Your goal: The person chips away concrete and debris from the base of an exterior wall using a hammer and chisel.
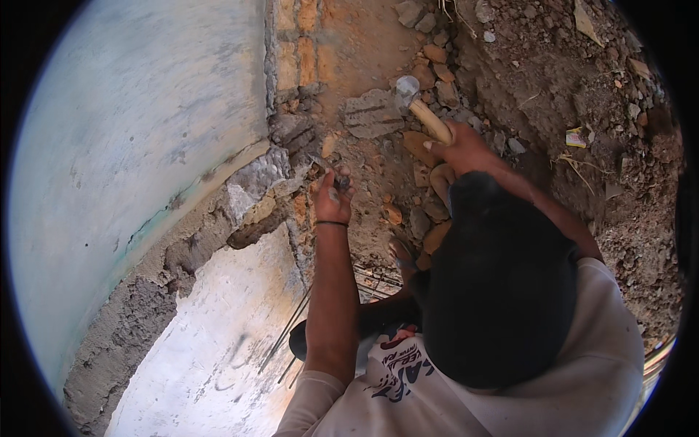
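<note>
My right hand (466, 149) is wrapped round the wooden handle of a hammer (429, 121). The hammer's grey metal head is raised, up and to the right of my left hand. My left hand (332, 198), a dark band at its wrist, is closed on a short dark metal piece that looks like a chisel (341, 181). Seen nearly end-on, its far end is hard to make out. It is beside the broken masonry edge (287, 164) at the corner of the wall. A cracked grey mortar slab (373, 114) lies beyond my hands.
A pale blue-green wall (160, 95) stands at left above a rough concrete ledge (167, 255) and white plaster (211, 328). Exposed bricks (297, 44) run along its end. Thin steel rods (291, 328) lie near my bent legs. Rubble (435, 62) and an earth bank (539, 87) are at right.
</note>
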The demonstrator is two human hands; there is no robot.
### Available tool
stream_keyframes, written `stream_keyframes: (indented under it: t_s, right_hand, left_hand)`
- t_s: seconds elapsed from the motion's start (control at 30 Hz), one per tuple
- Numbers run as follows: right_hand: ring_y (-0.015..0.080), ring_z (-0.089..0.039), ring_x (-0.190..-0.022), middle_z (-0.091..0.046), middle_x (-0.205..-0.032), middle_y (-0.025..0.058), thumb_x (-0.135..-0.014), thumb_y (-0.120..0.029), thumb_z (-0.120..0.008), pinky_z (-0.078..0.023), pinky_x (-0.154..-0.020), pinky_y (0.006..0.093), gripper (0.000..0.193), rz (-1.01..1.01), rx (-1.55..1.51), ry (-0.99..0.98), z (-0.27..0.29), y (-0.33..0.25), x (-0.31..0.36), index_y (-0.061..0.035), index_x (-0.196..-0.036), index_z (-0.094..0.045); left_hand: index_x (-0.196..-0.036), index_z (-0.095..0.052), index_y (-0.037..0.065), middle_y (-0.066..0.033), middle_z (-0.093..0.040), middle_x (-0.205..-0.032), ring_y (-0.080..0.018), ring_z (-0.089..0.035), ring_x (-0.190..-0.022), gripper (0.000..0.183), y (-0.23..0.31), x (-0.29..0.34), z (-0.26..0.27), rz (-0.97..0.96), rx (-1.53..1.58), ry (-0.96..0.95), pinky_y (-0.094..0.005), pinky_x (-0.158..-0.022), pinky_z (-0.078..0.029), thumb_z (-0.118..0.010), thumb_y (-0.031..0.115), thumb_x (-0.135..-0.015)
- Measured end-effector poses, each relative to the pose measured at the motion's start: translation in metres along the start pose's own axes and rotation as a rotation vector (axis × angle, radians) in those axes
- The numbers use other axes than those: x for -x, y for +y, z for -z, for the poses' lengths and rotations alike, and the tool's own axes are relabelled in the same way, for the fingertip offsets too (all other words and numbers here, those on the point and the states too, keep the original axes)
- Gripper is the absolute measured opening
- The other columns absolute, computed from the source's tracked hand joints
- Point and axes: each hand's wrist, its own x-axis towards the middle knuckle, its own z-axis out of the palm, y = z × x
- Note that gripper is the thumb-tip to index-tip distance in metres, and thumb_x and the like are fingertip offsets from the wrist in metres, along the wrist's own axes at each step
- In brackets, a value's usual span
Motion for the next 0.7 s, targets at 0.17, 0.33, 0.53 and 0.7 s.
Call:
stream_keyframes:
  t_s: [0.17,0.33,0.53,0.7]
  right_hand:
    - [0.0224,-0.067,-0.09,-0.068,-0.096,0.0152,-0.09,-0.029,-0.072,-0.051,-0.081,0.0392,0.045,-0.061,-0.002,-0.045,0.004,-0.003,-0.001,0.0007,-0.121,-0.06]
    - [0.0213,-0.064,-0.08,-0.066,-0.091,0.0112,-0.091,-0.027,-0.075,-0.049,-0.072,0.0408,0.047,-0.069,0.008,-0.028,0.006,-0.001,0.0,-0.0001,-0.125,-0.059]
    - [0.0243,-0.067,-0.091,-0.069,-0.097,0.0158,-0.088,-0.031,-0.074,-0.05,-0.082,0.0401,0.05,-0.028,0.019,-0.054,-0.001,0.003,-0.003,0.0018,-0.124,-0.06]
    - [0.0209,-0.063,-0.088,-0.066,-0.097,0.0108,-0.092,-0.025,-0.074,-0.049,-0.078,0.0401,0.047,-0.013,0.01,-0.045,0.005,0.016,-0.001,0.0009,-0.127,-0.058]
  left_hand:
    - [-0.116,-0.055,0.003,-0.0145,-0.069,-0.098,-0.0241,-0.064,-0.076,0.029,0.015,-0.011,0.005,-0.148,0.022,0.133,-0.0357,-0.057,-0.054,-0.063,0.026,-0.1]
    - [-0.116,-0.054,0.003,-0.0153,-0.069,-0.097,-0.0243,-0.064,-0.075,0.032,0.016,-0.015,-0.013,-0.129,0.088,0.074,-0.0364,-0.056,-0.053,-0.065,0.027,-0.099]
    - [-0.118,-0.055,0.005,-0.0121,-0.067,-0.098,-0.0222,-0.061,-0.076,0.028,0.03,0.011,-0.034,-0.205,0.081,-0.029,-0.0349,-0.059,-0.049,-0.064,0.026,-0.1]
    - [-0.113,-0.058,0.003,-0.0115,-0.067,-0.087,-0.0174,-0.061,-0.069,0.027,0.068,0.047,-0.095,-0.325,-0.057,0.055,-0.0313,-0.054,-0.048,-0.069,0.016,-0.093]
